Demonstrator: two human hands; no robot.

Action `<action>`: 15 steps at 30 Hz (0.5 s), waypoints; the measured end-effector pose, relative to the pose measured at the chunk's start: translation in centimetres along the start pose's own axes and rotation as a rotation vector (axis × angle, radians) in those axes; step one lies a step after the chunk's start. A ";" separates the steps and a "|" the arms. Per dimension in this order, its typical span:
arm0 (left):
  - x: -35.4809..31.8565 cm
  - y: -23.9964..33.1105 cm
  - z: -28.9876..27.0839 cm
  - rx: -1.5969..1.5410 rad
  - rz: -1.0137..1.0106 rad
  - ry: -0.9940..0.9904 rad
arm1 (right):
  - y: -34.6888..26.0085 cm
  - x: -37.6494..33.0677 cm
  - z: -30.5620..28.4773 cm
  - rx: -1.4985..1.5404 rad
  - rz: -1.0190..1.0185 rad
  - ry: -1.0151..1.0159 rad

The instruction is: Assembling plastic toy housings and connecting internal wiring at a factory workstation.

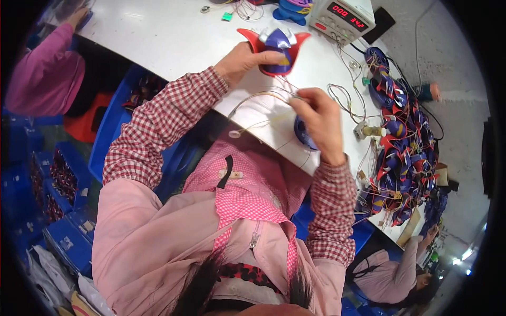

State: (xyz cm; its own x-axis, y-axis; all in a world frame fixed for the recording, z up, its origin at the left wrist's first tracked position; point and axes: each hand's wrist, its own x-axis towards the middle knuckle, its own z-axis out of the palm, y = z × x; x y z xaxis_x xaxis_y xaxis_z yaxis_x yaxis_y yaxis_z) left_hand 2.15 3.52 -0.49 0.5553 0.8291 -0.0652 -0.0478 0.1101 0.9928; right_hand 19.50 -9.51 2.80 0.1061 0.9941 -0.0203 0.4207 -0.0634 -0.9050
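Note:
My left hand [243, 62] is closed around a purple toy body part [278, 42] with a red flared collar and silver pieces, its thumb pressed across the front. Thin wires [261, 94] trail from the toy part toward me. My right hand [320, 117] pinches some of these wires between thumb and fingers, to the right of and nearer than the toy part. Beneath the right hand a round dark blue part [304, 131] lies on the table, partly covered. A small pale disc [234, 134] on a wire end hangs by the table's near edge.
A white power supply [345, 20] with a lit red display stands at the back. Many purple and red toy parts [403, 158] are heaped with wires along the right. Blue bins [113, 124] stand at the left. Co-workers sit at left [45, 73] and lower right [387, 274].

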 end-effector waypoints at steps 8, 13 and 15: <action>-2.5 -1.8 7.0 0.076 0.058 -0.445 | 6.8 -2.8 -6.4 -0.610 -0.296 0.196; -3.9 -3.9 9.6 0.517 0.480 -0.014 | 9.1 -3.6 -5.3 -0.069 -0.100 0.344; -4.7 -4.9 10.1 0.466 0.599 0.126 | 8.0 -3.7 -4.9 0.121 -0.131 0.307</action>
State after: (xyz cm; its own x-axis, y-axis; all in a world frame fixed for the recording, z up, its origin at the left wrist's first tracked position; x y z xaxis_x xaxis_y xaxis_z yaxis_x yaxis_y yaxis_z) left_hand 8.16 -6.43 -4.05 0.4449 0.7337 0.5135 0.0601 -0.5966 0.8003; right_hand 26.93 -14.15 -2.29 0.3322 0.9192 0.2113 0.3407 0.0920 -0.9356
